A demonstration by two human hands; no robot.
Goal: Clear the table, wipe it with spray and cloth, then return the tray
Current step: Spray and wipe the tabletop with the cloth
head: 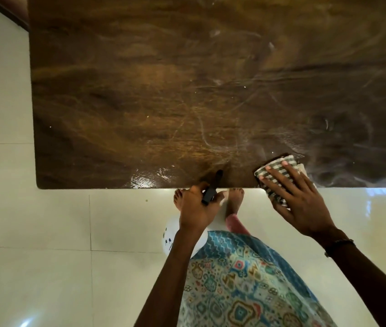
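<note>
A dark brown wooden table (187,90) fills the upper part of the head view, streaked with wet smears and a shiny wet patch near its front edge. My right hand (300,199) lies flat with straight fingers on a folded green-and-white checked cloth (279,171), pressing it onto the table's front edge. My left hand (196,208) grips a white spray bottle (173,234) just below the table edge; its black nozzle (213,185) points toward the tabletop. Most of the bottle is hidden under my hand and forearm. No tray is in view.
Glossy white floor tiles (45,232) surround the table on the left and in front. My bare feet (234,199) stand at the table's front edge, and my patterned blue garment (246,279) hangs below. A dark wooden strip (10,13) shows at the top left.
</note>
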